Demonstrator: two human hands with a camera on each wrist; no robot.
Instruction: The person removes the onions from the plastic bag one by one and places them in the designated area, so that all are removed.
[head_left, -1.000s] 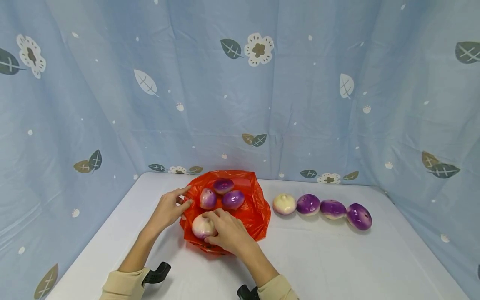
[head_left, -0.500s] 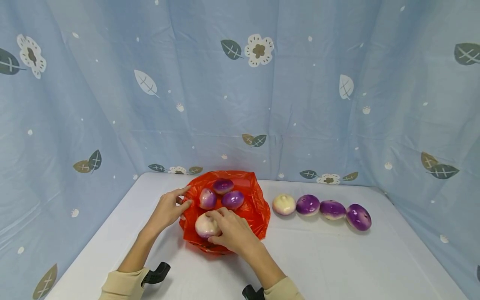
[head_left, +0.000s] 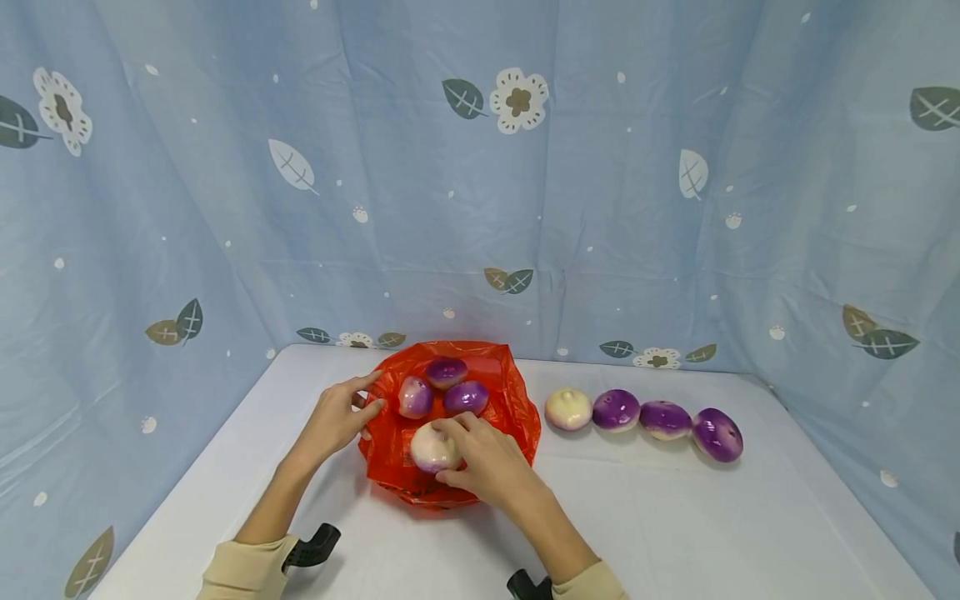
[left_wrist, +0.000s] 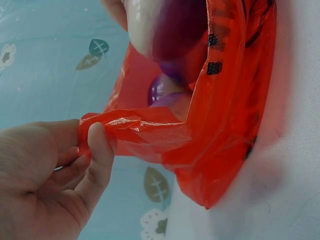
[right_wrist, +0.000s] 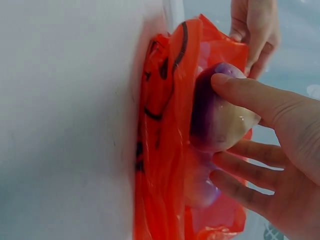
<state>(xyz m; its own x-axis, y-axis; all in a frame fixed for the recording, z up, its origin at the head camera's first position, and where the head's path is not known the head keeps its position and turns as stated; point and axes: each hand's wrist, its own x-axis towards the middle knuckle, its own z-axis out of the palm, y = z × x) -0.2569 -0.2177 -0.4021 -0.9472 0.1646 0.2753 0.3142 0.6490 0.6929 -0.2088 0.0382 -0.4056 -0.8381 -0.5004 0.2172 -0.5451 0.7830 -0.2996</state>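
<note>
A red plastic bag (head_left: 390, 475) lies with its mouth spread on the white table. My left hand (head_left: 335, 422) pinches the bag's left rim between thumb and fingers, as the left wrist view (left_wrist: 60, 175) shows. Over the bag's near part, my right hand (head_left: 487, 458) holds a glossy purple-and-white turnip (head_left: 433, 450), its cream side up. The right wrist view shows the thumb on one side of this turnip (right_wrist: 220, 112) and fingertips on the other. Deeper in the bag sit three more turnips (head_left: 466, 399), mostly purple. My right hand hides some of the bag's near right side.
To the bag's right, several turnips (head_left: 617, 410) stand in a row, the leftmost one (head_left: 568, 409) cream side up. A blue patterned curtain (head_left: 450, 208) rises behind and beside the table (head_left: 675, 517). Black wrist mounts (head_left: 315, 546) stick out near both sleeves.
My right hand has moved a little rightward over the bag, carrying the turnip with it. The left hand stays at the rim, and the other turnips keep their places.
</note>
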